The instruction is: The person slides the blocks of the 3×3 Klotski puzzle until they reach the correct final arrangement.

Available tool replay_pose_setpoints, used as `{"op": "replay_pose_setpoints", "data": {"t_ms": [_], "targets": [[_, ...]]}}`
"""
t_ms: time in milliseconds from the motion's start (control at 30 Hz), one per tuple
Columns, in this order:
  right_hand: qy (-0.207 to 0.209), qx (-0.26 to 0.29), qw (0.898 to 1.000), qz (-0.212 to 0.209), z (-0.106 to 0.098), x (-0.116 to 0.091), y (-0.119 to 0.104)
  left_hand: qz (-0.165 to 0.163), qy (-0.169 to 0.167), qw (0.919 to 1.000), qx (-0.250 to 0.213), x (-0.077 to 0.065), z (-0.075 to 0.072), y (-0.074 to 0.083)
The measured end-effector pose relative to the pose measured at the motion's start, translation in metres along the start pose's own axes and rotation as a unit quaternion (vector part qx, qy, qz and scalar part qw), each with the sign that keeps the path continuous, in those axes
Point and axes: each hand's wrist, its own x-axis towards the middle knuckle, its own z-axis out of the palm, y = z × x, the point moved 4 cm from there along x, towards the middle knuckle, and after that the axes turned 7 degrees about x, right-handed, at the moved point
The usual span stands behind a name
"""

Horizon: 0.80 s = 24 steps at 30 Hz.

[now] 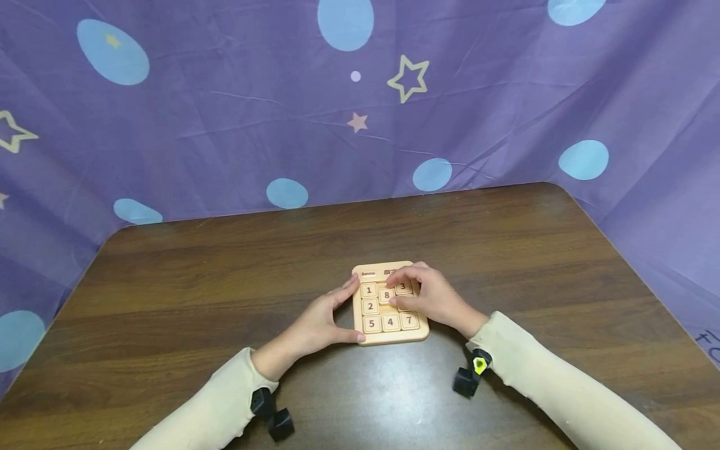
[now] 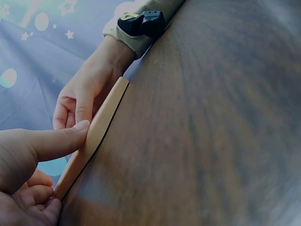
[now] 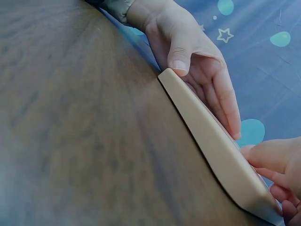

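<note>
In the head view, the number board (image 1: 394, 339) lies flat on the table (image 1: 197, 300), just right of the frame's centre. The left hand (image 1: 322, 322) steadies its left edge, thumb and fingers spread towards two corners. The right hand's (image 1: 439, 297) thumb and forefinger bend over the 8 tile (image 1: 385, 295), apparently pinching it. The step seems to be sliding that tile; the next move probably calls for light pressure, level with the board, towards the gap below.

In the left wrist view, the board slants at left of centre, the left thumb touching its edge.

In the right wrist view, the right fingers reach over it at lower right; the tiles are hidden.
</note>
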Motion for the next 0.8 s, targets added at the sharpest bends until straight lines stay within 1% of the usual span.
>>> {"op": "replay_pose_setpoints", "data": {"t_ms": [233,467,800], "targets": [[0.022,-0.002,1.0,0.015,0.0008,0.0026,-0.0009,0.001,0.0,1.0,0.0,-0.0003,-0.0002,-0.0012],[0.038,-0.01,0.999,0.017,0.0015,0.0036,-0.0021,-0.004,-0.001,1.0,-0.001,-0.0001,-0.0003,-0.0008],[0.043,-0.014,0.999,0.016,0.0018,0.0035,-0.0016,-0.002,0.0,1.0,-0.002,0.0003,0.0005,-0.0014]]}}
